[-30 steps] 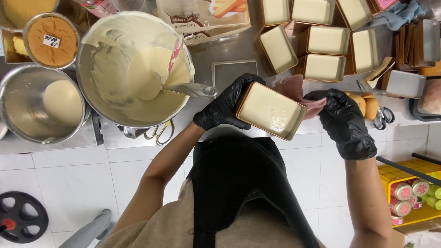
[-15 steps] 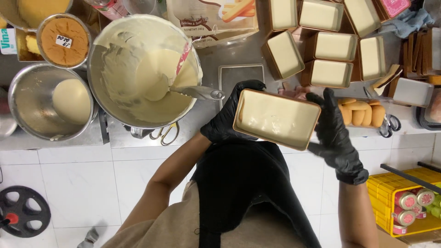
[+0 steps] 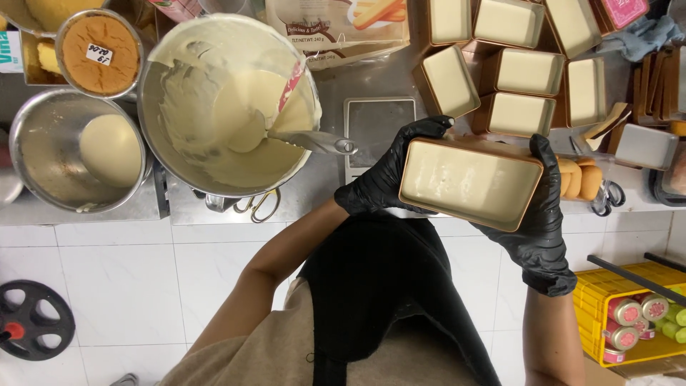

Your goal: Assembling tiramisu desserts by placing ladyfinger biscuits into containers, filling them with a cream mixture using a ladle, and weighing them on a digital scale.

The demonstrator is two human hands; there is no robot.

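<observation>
Since a second ago I've levelled the filled tin (image 3: 468, 182): left hand (image 3: 382, 179) and right hand (image 3: 539, 214) clamp its short ends, above the counter edge (image 3: 214, 214), well apart from the mixing bowl (image 3: 229, 107).

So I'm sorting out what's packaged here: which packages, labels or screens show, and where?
Biscuit bag: top centre, flat, beige with finger-biscuit picture.
Sticker: small white rectangle on the round brown cake, top left.
Carton: far left edge, white and blue, cut off.
Cans: pink-topped, in the yellow crate, bottom right.
Pink packet: top right corner.
</observation>
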